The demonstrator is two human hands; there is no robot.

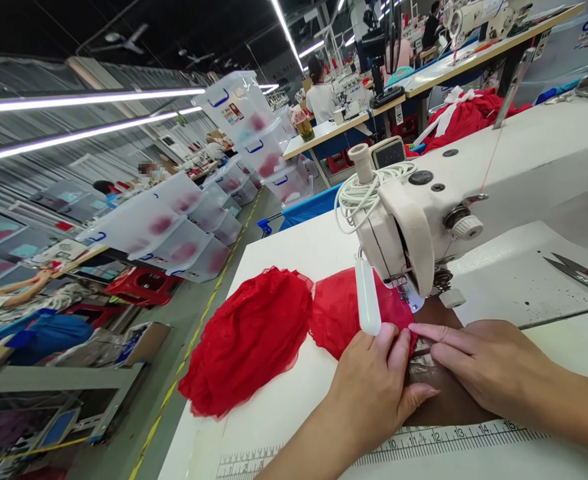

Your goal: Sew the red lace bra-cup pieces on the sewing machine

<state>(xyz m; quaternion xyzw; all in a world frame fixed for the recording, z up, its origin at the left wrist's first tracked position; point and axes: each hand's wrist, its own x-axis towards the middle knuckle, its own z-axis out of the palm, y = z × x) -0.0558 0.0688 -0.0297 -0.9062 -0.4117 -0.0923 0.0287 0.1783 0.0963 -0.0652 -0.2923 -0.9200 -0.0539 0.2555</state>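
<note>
Red sheer lace fabric (pixel 337 307) lies under the needle area of a white sewing machine (pixel 404 220). My left hand (pixel 371 383) presses its bunched fingers onto the fabric's near edge, with the thumb stretched to the right. My right hand (pixel 489 363) comes from the right, fingers extended, its index fingertip touching the fabric's edge beside the left fingers. A larger gathered red piece (pixel 254 340) joins the fabric on the left. A pale oblong attachment (pixel 368 297) hangs in front of the needle and partly hides the fabric. Beneath both hands lies a brown sheet (pixel 449 400).
Scissors (pixel 581 275) lie right of the machine. A printed ruler scale (pixel 424 443) runs along the table's near side. Stacked clear bins (pixel 189 230) stand left across an aisle. Other people sit at machines behind; a co-worker's arms (pixel 27 288) show at far left.
</note>
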